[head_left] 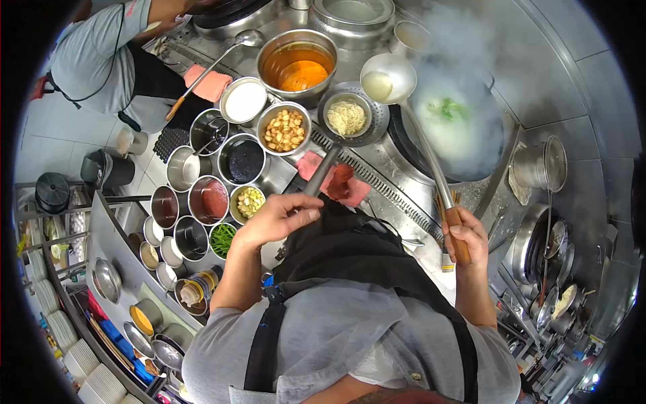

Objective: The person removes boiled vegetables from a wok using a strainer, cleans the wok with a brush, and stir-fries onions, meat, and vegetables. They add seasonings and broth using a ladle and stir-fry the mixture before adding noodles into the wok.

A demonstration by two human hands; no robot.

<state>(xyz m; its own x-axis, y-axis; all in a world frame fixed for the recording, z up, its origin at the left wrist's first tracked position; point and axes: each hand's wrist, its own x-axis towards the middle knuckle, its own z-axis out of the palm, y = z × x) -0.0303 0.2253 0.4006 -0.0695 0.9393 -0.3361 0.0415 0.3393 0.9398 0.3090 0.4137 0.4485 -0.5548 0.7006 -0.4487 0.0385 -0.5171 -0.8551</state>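
Note:
My right hand [468,236] is closed round the wooden handle of a long ladle [434,158]. Its bowl, holding some pale liquid, hangs at the near left rim of a steaming wok [494,151]. Green leaves [445,108] lie in the cloudy liquid there, partly hidden by steam. At the end of a dark handle, my left hand [279,219] curls its fingers against a perforated strainer's grip; the fingertips are partly hidden. In that strainer [379,122] stands a small metal bowl [328,121] of pale noodles [346,118].
Left of the strainer are a pot of orange oil [266,57], a bowl of browned chunks [284,130] and several sauce pots [242,159]. Pink cloths [356,191] lie by the counter grate. Another person [101,57] works at upper left. A strainer pot [530,168] hangs right.

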